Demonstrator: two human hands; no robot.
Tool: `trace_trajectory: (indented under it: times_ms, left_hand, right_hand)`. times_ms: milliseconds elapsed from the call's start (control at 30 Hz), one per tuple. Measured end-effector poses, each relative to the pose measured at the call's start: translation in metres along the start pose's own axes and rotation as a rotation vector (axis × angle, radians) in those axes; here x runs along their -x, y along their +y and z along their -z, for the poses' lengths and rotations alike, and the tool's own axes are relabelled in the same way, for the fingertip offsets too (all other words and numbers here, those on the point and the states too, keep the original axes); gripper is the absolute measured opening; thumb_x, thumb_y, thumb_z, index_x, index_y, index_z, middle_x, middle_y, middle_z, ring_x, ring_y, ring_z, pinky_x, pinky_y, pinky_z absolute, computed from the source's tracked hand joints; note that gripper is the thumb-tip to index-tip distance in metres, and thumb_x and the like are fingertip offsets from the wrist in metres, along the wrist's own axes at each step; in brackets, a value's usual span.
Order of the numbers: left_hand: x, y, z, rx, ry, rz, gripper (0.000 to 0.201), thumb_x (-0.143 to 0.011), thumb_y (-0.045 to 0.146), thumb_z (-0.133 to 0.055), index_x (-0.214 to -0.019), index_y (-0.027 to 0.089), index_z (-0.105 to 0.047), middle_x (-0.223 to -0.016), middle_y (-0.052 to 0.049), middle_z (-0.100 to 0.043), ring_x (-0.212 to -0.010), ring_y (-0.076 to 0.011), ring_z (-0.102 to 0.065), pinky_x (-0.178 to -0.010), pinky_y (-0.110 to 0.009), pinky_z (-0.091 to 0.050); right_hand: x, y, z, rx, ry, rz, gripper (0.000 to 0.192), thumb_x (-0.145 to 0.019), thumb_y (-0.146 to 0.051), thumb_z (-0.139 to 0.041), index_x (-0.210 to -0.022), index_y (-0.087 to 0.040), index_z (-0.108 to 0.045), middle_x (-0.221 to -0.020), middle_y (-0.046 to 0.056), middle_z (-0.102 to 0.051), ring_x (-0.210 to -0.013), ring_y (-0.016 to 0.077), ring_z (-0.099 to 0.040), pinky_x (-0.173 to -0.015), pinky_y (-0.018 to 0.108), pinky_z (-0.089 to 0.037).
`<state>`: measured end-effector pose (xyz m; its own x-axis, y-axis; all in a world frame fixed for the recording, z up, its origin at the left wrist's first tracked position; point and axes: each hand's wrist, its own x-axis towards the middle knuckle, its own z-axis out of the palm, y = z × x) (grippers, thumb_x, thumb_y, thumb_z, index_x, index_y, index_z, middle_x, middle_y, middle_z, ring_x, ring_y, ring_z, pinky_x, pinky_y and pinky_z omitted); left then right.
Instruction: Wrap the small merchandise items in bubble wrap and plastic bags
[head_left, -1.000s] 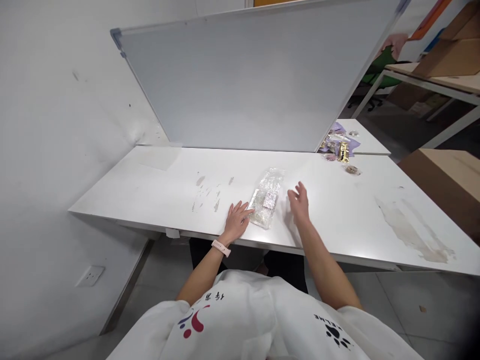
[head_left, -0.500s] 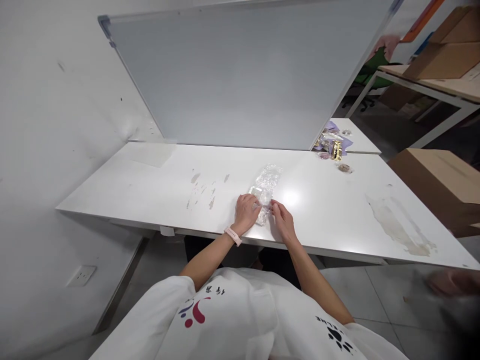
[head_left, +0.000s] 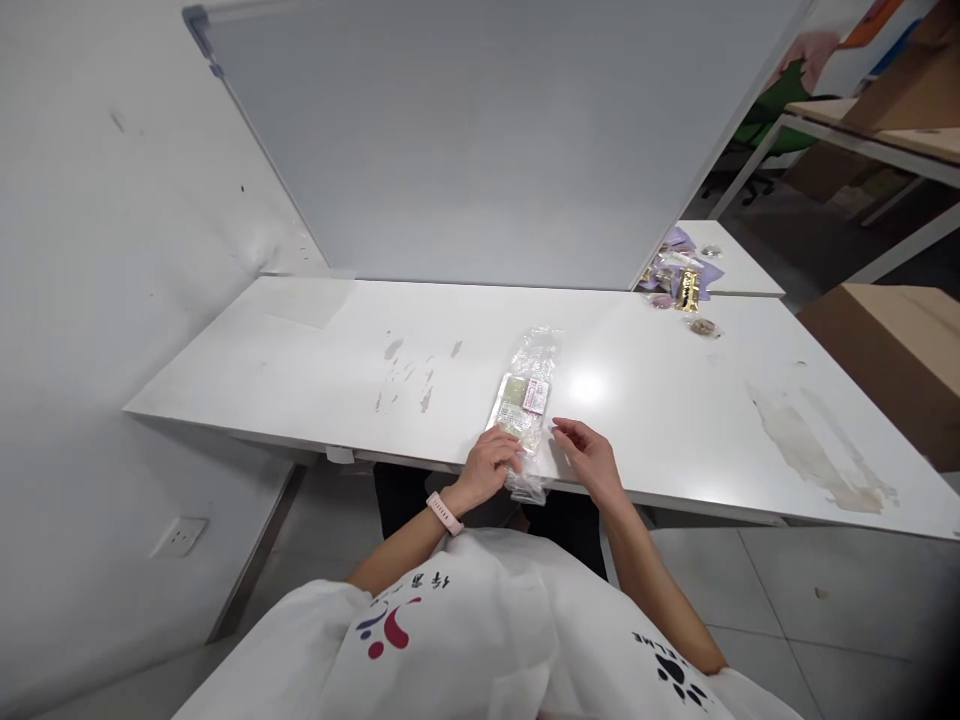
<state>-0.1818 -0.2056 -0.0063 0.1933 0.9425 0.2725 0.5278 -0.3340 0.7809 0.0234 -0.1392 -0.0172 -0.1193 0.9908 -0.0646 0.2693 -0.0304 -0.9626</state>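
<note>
On a white table (head_left: 315,360) before a whiteboard (head_left: 465,140), we see a clear plastic bag (head_left: 536,352), its near end overhanging the table's edge. Our left hand (head_left: 487,468) touches that end; we cannot tell whether it grips. Our right hand (head_left: 592,462), just beside, is unclenched and free.

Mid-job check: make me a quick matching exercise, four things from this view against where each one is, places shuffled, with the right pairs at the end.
Things:
1. Wristband
2. Clear bag
3. Gold packet
4. Right hand

Places:
A. Just to the right of the whiteboard's lower right corner
B. Close by the bag, on its right side
C. Worn on the left arm
D. Lying on the white table, reaching its front edge

Right pairs: 1-C, 2-D, 3-A, 4-B
</note>
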Motion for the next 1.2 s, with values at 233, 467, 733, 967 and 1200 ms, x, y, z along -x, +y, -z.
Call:
trace_trajectory:
  times_ms: [233,467,733,967,1200]
  left_hand:
    - [0.020,0.014,0.024,0.270,-0.006,0.184,0.030,-0.074,0.004,-0.045,-0.063,0.022,-0.066,-0.082,-0.003,-0.074,-0.086,-0.0187,-0.068,-0.113,-0.048,-0.040]
    - [0.007,0.005,0.047,0.488,0.302,0.528,0.025,-0.078,0.014,-0.054,-0.099,0.017,-0.068,-0.108,-0.008,-0.072,-0.104,-0.0203,-0.067,-0.100,-0.040,-0.052]
    - [-0.023,0.010,0.034,0.679,0.179,0.716,0.054,-0.082,0.016,-0.058,-0.136,0.018,-0.053,-0.132,-0.014,-0.064,-0.109,-0.0218,-0.065,-0.088,-0.034,-0.055]
    - [-0.026,0.012,0.034,0.751,0.172,0.770,0.058,-0.088,0.028,-0.061,-0.144,0.017,-0.048,-0.125,-0.012,-0.068,-0.106,-0.0214,-0.067,-0.086,-0.031,-0.054]
    - [-0.038,0.038,0.015,0.589,0.095,0.425,0.038,-0.095,0.035,-0.055,-0.129,0.021,-0.066,-0.146,-0.007,-0.057,-0.137,-0.0262,-0.049,-0.115,-0.041,-0.038]
  right_hand:
    - [0.023,-0.016,-0.030,0.284,-0.066,0.366,0.041,-0.094,-0.050,-0.054,-0.126,-0.027,-0.065,-0.144,0.011,-0.054,-0.134,0.0296,-0.047,-0.107,0.051,-0.045]
    - [0.010,-0.017,-0.039,0.484,-0.036,0.427,0.044,-0.098,-0.045,-0.044,-0.135,-0.027,-0.059,-0.148,0.013,-0.049,-0.138,0.0339,-0.042,-0.108,0.058,-0.041]
    - [0.019,-0.025,-0.056,0.548,-0.006,0.445,0.033,-0.095,-0.045,-0.053,-0.117,-0.023,-0.064,-0.145,0.015,-0.049,-0.125,0.0355,-0.050,-0.095,0.053,-0.050]
    - [0.009,-0.021,-0.040,0.265,-0.018,0.334,0.033,-0.096,-0.046,-0.049,-0.113,-0.023,-0.065,-0.126,0.013,-0.062,-0.116,0.0279,-0.060,-0.097,0.047,-0.052]
    - [0.009,-0.036,-0.035,-0.220,-0.255,-0.010,0.061,-0.095,-0.064,-0.045,-0.144,-0.028,-0.049,-0.147,0.008,-0.054,-0.129,0.0263,-0.057,-0.100,0.042,-0.053]
